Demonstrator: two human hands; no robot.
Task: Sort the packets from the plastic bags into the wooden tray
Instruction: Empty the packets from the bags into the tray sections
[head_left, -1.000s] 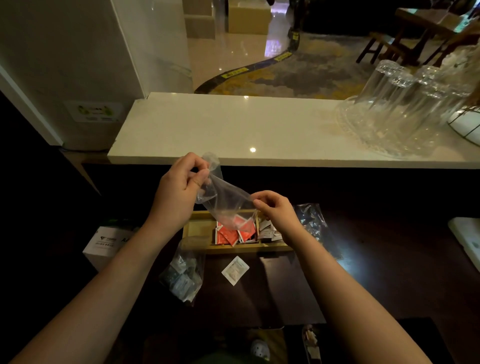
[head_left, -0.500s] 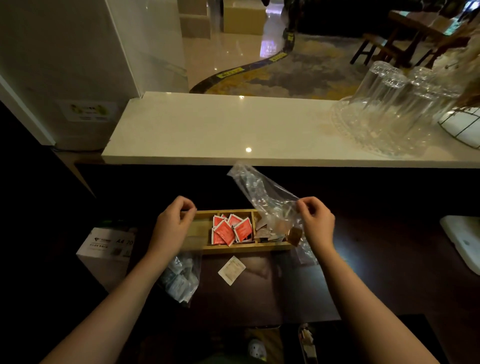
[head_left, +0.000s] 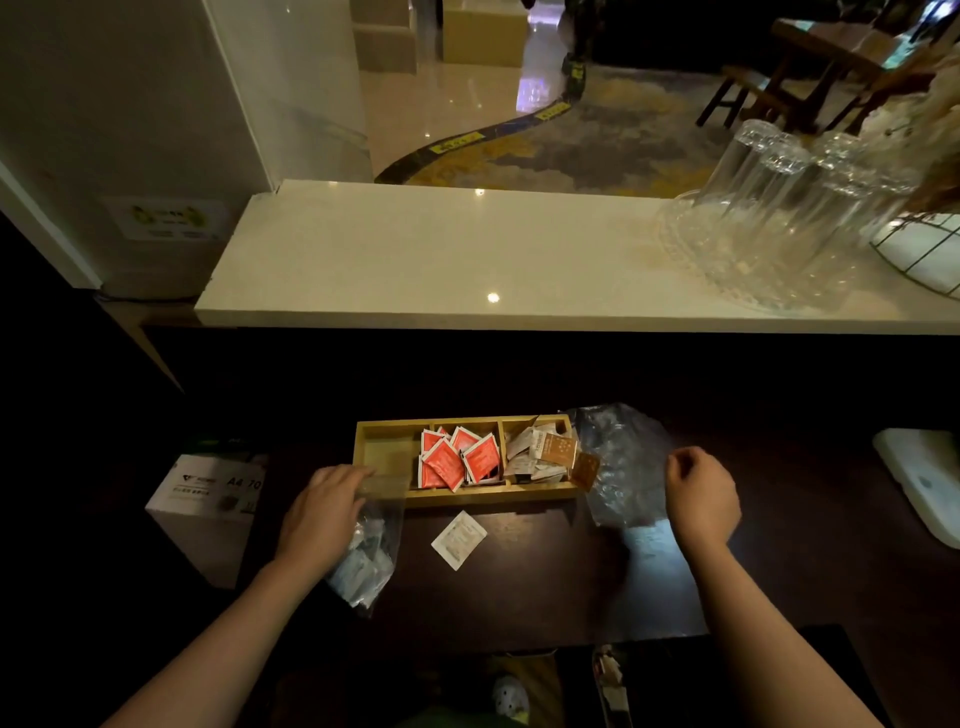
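Roughly two-thirds done: wooden tray left compartment empty; left hand grips full bag, right hand loosely curled, empty.

Red packets, brown speckled packet, yellow-tan wooden tray, dark tabletop, clear plastic bag
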